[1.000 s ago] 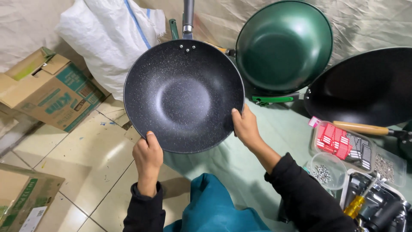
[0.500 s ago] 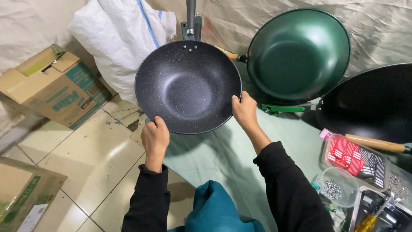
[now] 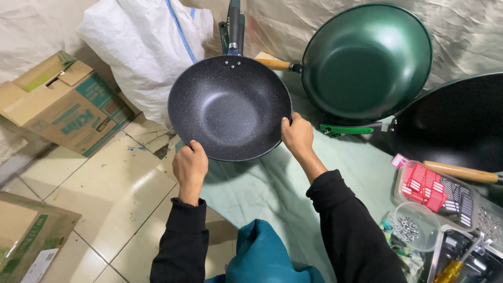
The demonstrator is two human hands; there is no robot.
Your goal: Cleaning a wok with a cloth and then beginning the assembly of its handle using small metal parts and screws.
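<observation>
At the near rim of the dark speckled wok (image 3: 230, 107), the left hand (image 3: 189, 165) and the right hand (image 3: 297, 135) each close around its edge, thumbs over the lip, holding it up above a pale green cloth (image 3: 293, 183) with its handle pointing far. Right of it a green wok (image 3: 367, 60) leans against the sheeted wall, with a black wok (image 3: 456, 123) beyond. Far left, a white sack (image 3: 146, 47) sits beside a cardboard box (image 3: 63, 105) on the tiled floor (image 3: 105, 194).
</observation>
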